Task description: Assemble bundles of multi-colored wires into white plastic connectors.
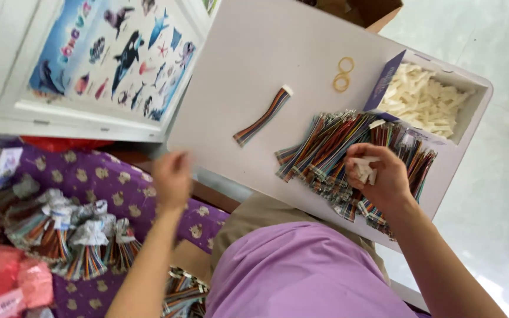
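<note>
My right hand (384,175) is closed around several small white plastic connectors (363,168), over a heap of multicoloured ribbon wires (349,147) on the white board (254,53). My left hand (172,176) is blurred, hovering off the board's left edge above the purple patterned cloth (107,176); whether it holds anything cannot be made out. One finished ribbon cable with a white connector (264,114) lies alone on the board, apart from both hands.
A box of white connectors (425,103) stands at the board's far right, with two rubber bands (343,73) beside it. Bundled wire sets (72,232) lie on the purple cloth. A sea-animal poster (119,53) sits upper left, a pink bag (7,282) lower left.
</note>
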